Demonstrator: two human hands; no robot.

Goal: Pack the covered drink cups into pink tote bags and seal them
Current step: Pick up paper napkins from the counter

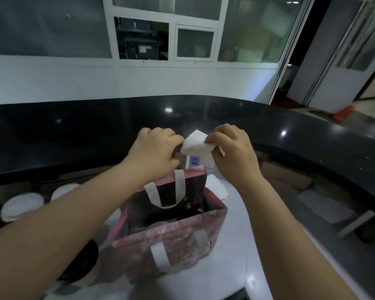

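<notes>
Pink patterned tote bag, white strap handles point(171, 241): upright on white tabletop point(236, 267), mouth open.
Left hand point(154, 152): beyond bag; grip clamped on left edge of white paper slip point(195, 144).
Right hand point(232, 148): grip pinched on slip's right edge.
White-lidded drink cups point(22, 205): left of bag, well apart from both hands.

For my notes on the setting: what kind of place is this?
Probably a drink shop's service area: a curved black counter wraps the white worktop, lidded cups stand at the left, and a pink tote stands open for packing.
</notes>
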